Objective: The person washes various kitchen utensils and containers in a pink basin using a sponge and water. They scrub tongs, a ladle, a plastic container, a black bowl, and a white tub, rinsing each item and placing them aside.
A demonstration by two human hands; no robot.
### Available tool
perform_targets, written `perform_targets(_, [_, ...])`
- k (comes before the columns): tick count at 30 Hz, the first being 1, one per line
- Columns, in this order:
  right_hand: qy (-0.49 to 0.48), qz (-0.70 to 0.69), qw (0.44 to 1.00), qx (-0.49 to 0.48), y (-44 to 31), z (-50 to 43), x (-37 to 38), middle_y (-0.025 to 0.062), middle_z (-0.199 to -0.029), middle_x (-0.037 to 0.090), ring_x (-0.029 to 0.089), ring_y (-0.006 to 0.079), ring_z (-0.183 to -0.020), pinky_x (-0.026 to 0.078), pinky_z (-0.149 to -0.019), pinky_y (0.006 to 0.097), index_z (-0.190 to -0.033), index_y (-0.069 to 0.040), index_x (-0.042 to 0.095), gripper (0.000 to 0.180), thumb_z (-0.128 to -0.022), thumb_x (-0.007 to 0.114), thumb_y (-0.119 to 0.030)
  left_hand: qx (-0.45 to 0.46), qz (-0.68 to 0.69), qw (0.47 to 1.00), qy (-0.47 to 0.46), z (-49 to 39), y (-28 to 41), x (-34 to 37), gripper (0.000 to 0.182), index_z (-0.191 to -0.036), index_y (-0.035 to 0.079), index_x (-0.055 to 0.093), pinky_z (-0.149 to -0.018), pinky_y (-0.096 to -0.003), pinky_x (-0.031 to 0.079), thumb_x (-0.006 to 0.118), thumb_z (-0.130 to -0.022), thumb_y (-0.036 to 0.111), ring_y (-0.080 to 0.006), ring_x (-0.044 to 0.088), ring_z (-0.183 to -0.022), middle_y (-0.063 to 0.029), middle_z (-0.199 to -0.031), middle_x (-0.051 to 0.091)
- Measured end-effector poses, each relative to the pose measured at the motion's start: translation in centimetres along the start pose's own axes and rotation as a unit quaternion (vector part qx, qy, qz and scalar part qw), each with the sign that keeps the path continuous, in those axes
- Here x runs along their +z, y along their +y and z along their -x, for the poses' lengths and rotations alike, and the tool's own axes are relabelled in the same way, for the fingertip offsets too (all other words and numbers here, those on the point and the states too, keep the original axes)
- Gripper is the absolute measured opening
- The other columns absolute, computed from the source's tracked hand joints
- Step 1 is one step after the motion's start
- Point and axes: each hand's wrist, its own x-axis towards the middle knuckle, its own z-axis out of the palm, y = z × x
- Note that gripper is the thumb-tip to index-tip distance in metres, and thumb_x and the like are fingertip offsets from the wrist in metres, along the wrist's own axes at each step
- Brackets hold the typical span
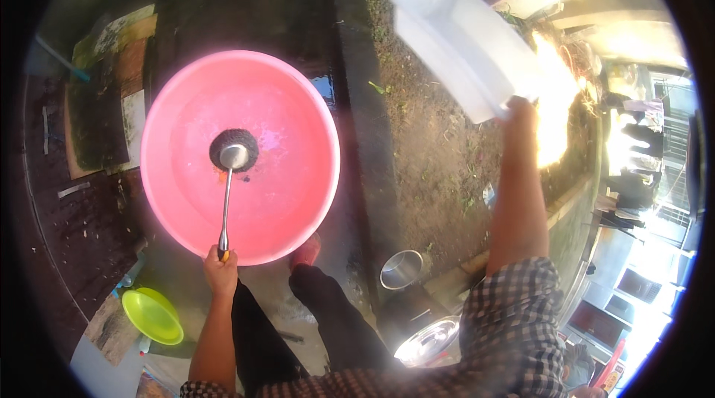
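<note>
My left hand (220, 272) grips the end of a long-handled pot scrubber (226, 202) with a metal shaft and a dark, round scouring head. That head rests over the floor of a large pink plastic basin (187, 219), where a few dark and orange specks lie near it. Out to the right, my right hand (519, 110) holds a white rectangular plastic tub (463, 46) by one end of its rim. The tub is raised and tilted over a strip of bare soil, apart from the basin. Glare hides part of its near end.
A lime-green basin (152, 315) sits at the lower left. Near my legs stand a metal pot (401, 270) and a shiny metal basin (429, 341). Mossy boards (95, 113) lie left of the pink basin. A dark raised edge (357, 119) runs beside the soil (430, 174).
</note>
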Motion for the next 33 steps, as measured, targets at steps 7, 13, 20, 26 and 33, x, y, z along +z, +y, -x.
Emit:
perform_targets(7, [0.105, 0.504, 0.855, 0.067, -9.1, 7.0, -7.9, 0.0172, -0.095, 0.066, 0.063, 0.0357, -0.090, 0.049, -0.079, 0.0443, -0.119, -0.009, 0.054, 0.041, -0.079, 0.049, -0.014, -0.040, 0.028, 0.999, 0.008, 0.4, 3.1, -1.4, 0.022, -0.072, 0.003, 0.049, -0.052, -0.0258, 0.036, 0.070, -0.076, 0.009, -0.0077, 0.039, -0.055, 0.0019, -0.059, 0.041])
perform_targets(13, [0.058, 0.580, 0.804, 0.121, -5.0, 12.5, -13.2, 0.0124, -0.097, 0.067, 0.065, 0.0276, -0.091, 0.051, -0.076, 0.0406, -0.113, -0.013, 0.062, 0.032, -0.084, 0.050, -0.017, -0.033, 0.045, 0.998, -0.031, -0.1, 2.1, -2.0, 0.021, -0.075, 0.003, 0.051, -0.053, -0.0258, 0.036, 0.071, -0.076, 0.009, -0.0075, 0.039, -0.057, 0.0008, -0.061, 0.042])
perform_targets(20, [0.087, 0.560, 0.823, 0.044, -5.9, 20.3, -6.0, 0.0090, -0.114, 0.063, 0.063, 0.0245, -0.099, 0.052, -0.081, 0.0349, -0.110, -0.011, 0.064, 0.028, -0.089, 0.053, -0.025, -0.016, -0.051, 0.998, -0.037, -2.9, -3.9, -5.6, 0.018, -0.077, 0.000, 0.052, -0.053, -0.0281, 0.040, 0.068, -0.079, 0.010, -0.0092, 0.047, -0.058, -0.0001, -0.063, 0.049])
perform_targets(26, [0.101, 0.111, 0.984, 0.096, -12.6, 29.0, -1.8, 0.0131, -0.111, 0.062, 0.062, 0.0230, -0.091, 0.053, -0.075, 0.0352, -0.121, -0.001, 0.057, 0.044, -0.078, 0.053, -0.006, -0.159, 0.147, 0.976, 0.016, -2.1, -6.1, -10.8, 0.015, -0.077, 0.006, 0.054, -0.045, -0.0238, 0.037, 0.067, -0.083, 0.010, -0.0066, 0.046, -0.052, 0.0025, -0.063, 0.050])
perform_targets(33, [-0.109, 0.059, 0.992, -0.007, -20.5, 41.9, 10.6, 0.0105, -0.098, 0.065, 0.061, 0.0180, -0.082, 0.051, -0.066, 0.0302, -0.124, 0.000, 0.056, 0.061, -0.065, 0.050, 0.007, -0.247, 0.233, 0.941, -0.002, -0.2, -7.4, -15.4, 0.016, -0.080, 0.008, 0.052, -0.040, -0.0209, 0.032, 0.067, -0.084, 0.011, -0.0038, 0.041, -0.045, 0.0045, -0.060, 0.047])
